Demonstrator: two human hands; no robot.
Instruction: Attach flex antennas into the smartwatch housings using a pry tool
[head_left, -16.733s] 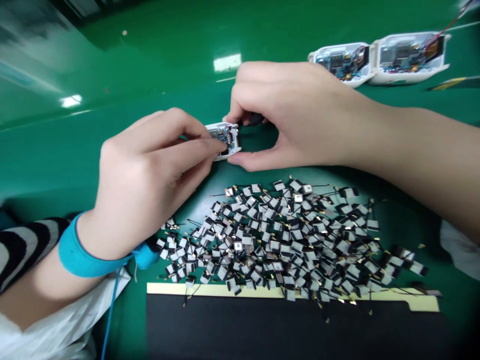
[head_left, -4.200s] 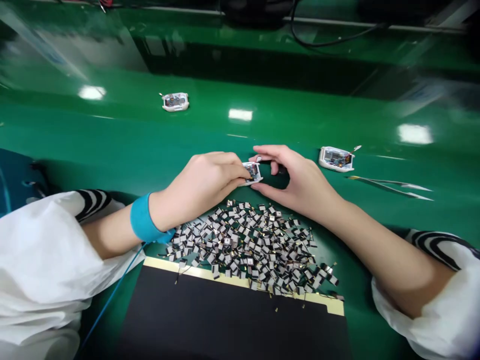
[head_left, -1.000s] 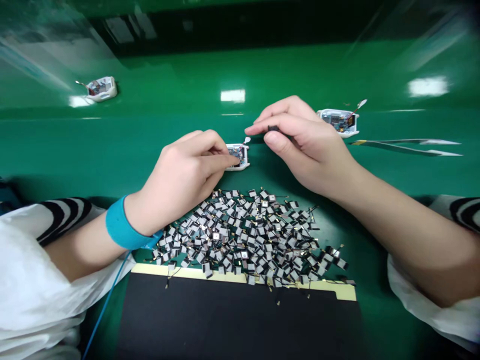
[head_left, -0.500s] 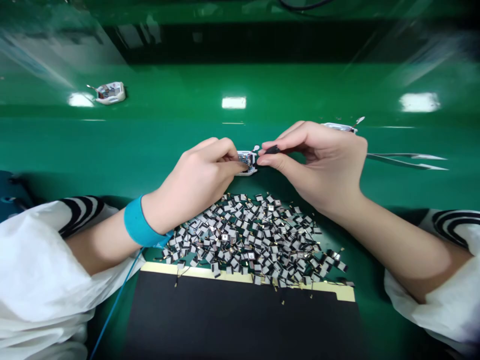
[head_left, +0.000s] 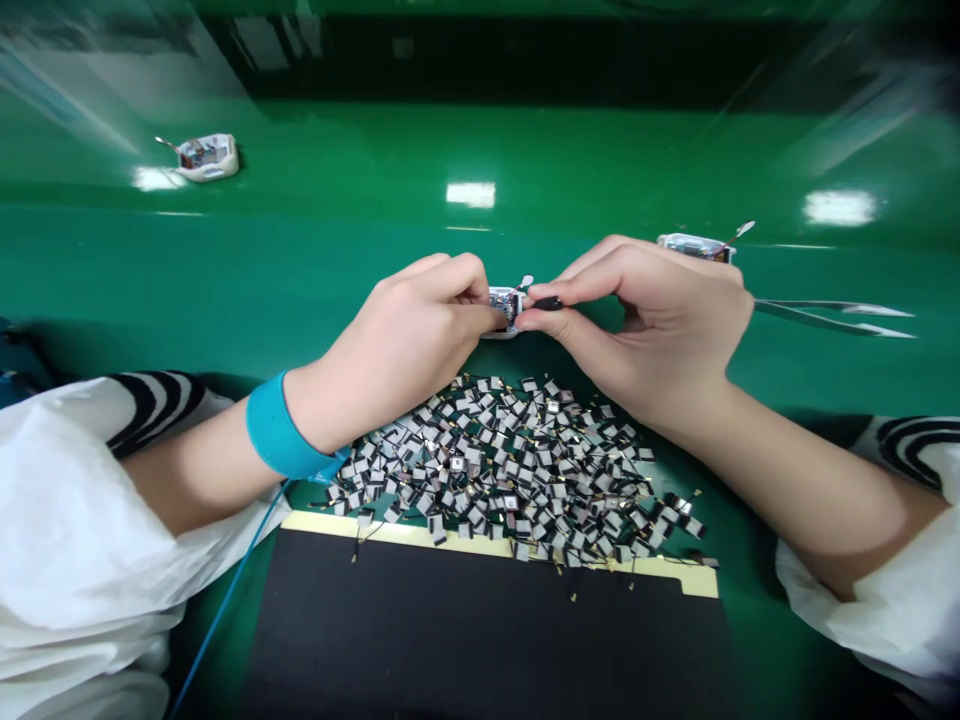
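A small white device housing (head_left: 511,328) with a circuit board inside is gripped by my left hand (head_left: 431,330), whose fingertips press into its left side. A short wire with a white tip rises from its far edge. My right hand (head_left: 652,320) is closed in a pinch at the housing's right side. Between its thumb and forefinger is a small black piece (head_left: 546,303), its far end hidden by the fingertips. Metal tweezers (head_left: 840,315) stick out to the right from behind that hand; whether the hand holds them is hidden.
Nearer me lies a heap of small black-and-silver parts (head_left: 510,470) with thin leads, partly on a black sheet (head_left: 487,620) with a yellow edge. Similar open housings lie far left (head_left: 208,158) and behind my right hand (head_left: 697,245). A blue wrist strap (head_left: 281,428) trails a cord.
The black piece and my right fingertips have come up against the housing's right edge. Both hands appear slightly further right and higher, partly because the whole view has shifted.
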